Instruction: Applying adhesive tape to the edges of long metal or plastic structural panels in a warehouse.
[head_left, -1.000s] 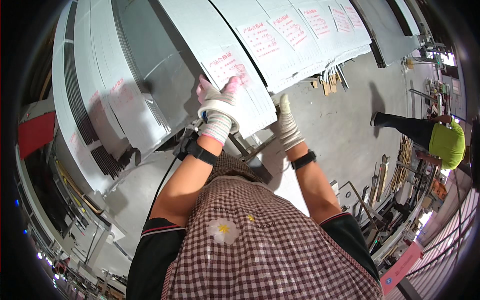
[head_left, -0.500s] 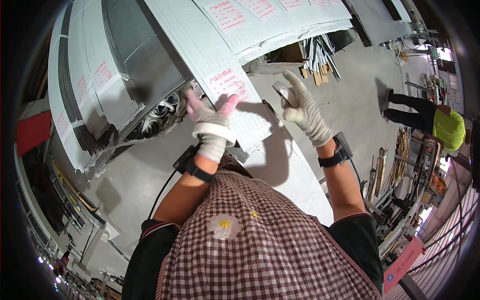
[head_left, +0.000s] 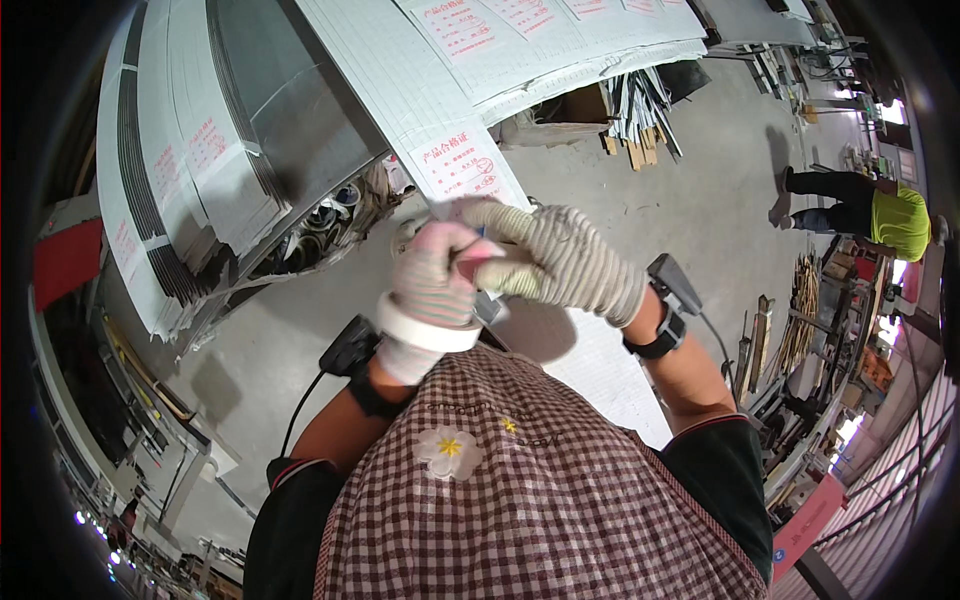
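Observation:
My left hand [head_left: 438, 272], in a striped glove with pinkish fingers, is closed and meets my right hand [head_left: 575, 258] in front of the apron. The right one's gloved fingers are curled too. Whatever lies between the fingers is hidden and blurred. A white ring like a tape roll [head_left: 425, 328] sits around my left wrist. Below the hands lies a long white-wrapped panel [head_left: 600, 375], and beyond them a narrow white strip with a red-printed label [head_left: 455, 165] reaches from the large stack of wrapped panels [head_left: 560, 75].
More wrapped panels [head_left: 170, 130] are stacked at the left beside a grey sheet [head_left: 310, 110]. Metal strips and wood pieces [head_left: 640, 115] stick out under the main stack. A person in a yellow-green top [head_left: 895, 222] stands far right. Long rods [head_left: 800, 310] lie nearby.
Both hands have come together from apart. The left was spread open and is now closed. A small silvery tool seen in my right hand is now hidden. The far person has shifted slightly.

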